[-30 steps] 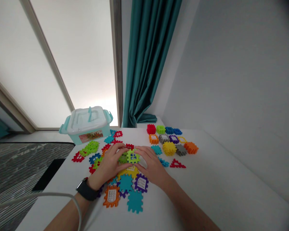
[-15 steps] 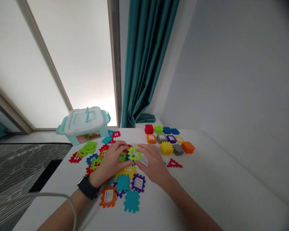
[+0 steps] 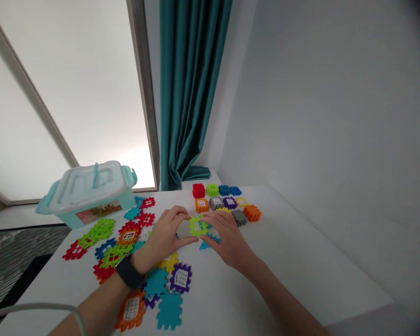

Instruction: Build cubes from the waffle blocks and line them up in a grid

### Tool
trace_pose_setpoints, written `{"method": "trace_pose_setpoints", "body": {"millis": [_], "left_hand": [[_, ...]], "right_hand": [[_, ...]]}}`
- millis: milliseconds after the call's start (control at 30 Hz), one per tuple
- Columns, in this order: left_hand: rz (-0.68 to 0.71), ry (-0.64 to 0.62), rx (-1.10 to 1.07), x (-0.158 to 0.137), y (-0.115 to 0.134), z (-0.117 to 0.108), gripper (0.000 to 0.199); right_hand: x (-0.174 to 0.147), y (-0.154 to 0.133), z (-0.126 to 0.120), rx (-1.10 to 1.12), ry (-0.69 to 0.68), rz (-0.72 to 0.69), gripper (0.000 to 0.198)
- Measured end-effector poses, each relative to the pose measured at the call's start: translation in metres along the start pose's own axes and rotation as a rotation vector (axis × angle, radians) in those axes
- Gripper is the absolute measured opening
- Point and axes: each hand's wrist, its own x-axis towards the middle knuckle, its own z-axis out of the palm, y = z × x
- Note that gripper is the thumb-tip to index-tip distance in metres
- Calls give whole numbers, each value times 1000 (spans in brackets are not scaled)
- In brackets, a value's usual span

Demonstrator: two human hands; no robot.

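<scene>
A lime-green toothed tile with an open middle (image 3: 197, 227) is raised slightly over the white table. My left hand (image 3: 166, 233), a dark watch at its wrist, pinches the tile's left side with thumb and fingers. From the right, my right hand (image 3: 227, 235) grips the same tile, its fingers along the top edge and thumb below. Under my right thumb a light blue triangle piece (image 3: 210, 241) shows in part. Just below my left hand lie a yellow tile (image 3: 170, 262), a blue square tile (image 3: 155, 282) and a purple window tile (image 3: 180, 278).
Loose tiles spread at left, among them lime-green pieces (image 3: 103, 228) and an orange window tile (image 3: 131, 310). Colour-sorted stacks stand at the back right, including red (image 3: 198, 190) and orange (image 3: 252, 213). A lidded tub (image 3: 91, 186) sits at the back left. A cable (image 3: 38, 306) crosses the lower left.
The view has turned to the right. Both hands have carried the lime-green tile rightward, away from the loose pile and closer to the stacks. My right hand now hides the red triangle.
</scene>
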Motion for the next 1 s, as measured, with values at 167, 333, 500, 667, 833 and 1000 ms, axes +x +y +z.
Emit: {"method": "trace_pose_setpoints", "body": {"millis": [167,333,500,667,833,1000], "left_hand": [[-43,-74,-30,14,-1,10,44],[-85,-156,-4,25,-14,12,27],[-128,-220,86,40,-22,18,25],[-128,-320,168,44,-33,25,19],[-118,-374,178,38,-48,25,21],[-111,-449,201,34,-53,30,23]], "right_hand": [[2,22,-6,-29,-7,36,32],[8,58,-6,-36,31,101,32],[20,99,-5,-59,37,166,31],[39,134,-3,-90,9,243,29],[54,161,8,-92,-30,280,30],[69,181,21,-102,-68,298,32]]}}
